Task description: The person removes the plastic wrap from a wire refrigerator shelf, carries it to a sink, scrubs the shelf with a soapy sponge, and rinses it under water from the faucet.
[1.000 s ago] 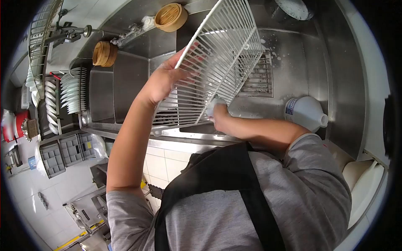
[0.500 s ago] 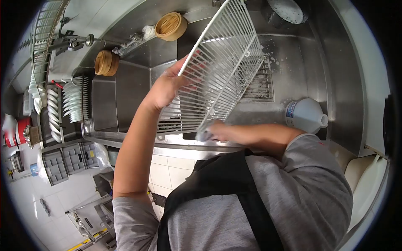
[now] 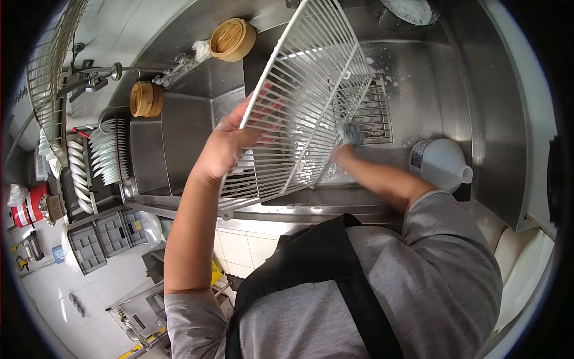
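A white wire rack (image 3: 315, 130) stands tilted over the metal sink, its bars fanning up and away from me. My left hand (image 3: 226, 143) is closed on the rack's left edge, with fingers showing through behind the bars. Suds cling to that hand. To the right of the rack's lower part, my right hand (image 3: 342, 153) grips a greyish scrubber (image 3: 350, 133), slightly blurred and close to the bars. Whether the scrubber touches the rack, I cannot tell. Beneath lies a metal drain grate (image 3: 378, 110) in the sink floor.
A white plastic jug (image 3: 441, 163) lies on its side at the sink's right. A pot of suds (image 3: 411, 11) sits at the back. Bamboo steamers (image 3: 233, 39) rest on the ledge, and plates (image 3: 109, 152) stand racked at left.
My right hand has moved with the scrubber from the rack's lower front edge, up and right to its right side. My left hand keeps its hold on the rack, which has shifted slightly left.
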{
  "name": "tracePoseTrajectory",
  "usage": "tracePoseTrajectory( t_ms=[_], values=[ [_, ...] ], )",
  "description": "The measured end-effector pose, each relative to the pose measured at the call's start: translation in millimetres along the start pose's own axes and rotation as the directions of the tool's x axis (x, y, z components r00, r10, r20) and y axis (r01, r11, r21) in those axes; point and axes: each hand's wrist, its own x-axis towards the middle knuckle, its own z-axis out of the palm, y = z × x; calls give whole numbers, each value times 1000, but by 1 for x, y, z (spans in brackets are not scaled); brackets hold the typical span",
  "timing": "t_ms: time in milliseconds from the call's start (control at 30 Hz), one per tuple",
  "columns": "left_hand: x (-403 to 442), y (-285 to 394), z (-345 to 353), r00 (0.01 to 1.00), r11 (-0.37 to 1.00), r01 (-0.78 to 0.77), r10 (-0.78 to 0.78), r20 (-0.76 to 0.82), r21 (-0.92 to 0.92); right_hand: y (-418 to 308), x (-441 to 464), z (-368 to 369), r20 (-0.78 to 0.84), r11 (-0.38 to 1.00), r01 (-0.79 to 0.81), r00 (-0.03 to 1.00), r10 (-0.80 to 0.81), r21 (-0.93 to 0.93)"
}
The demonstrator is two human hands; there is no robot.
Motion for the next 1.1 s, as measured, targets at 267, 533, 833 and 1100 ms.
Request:
tracePoseTrajectory(
  t_ms=[267,533,833,1100],
  values=[
    [1,3,-3,999,1000,29,-29,-13,2,-61,-40,-112,587,601,598,771,-248,-531],
    [3,2,0,999,999,40,-40,-23,-15,-116,-32,-198,-12,672,460,820,-572,-580],
    [0,3,7,997,995,68,-70,-28,-75,-160,102,-224,-591,953,214,805,-48,214],
    [7,3,10,995,993,100,-100,12,-59,-319,48,-275,-664,738,411,745,66,535]
  ],
)
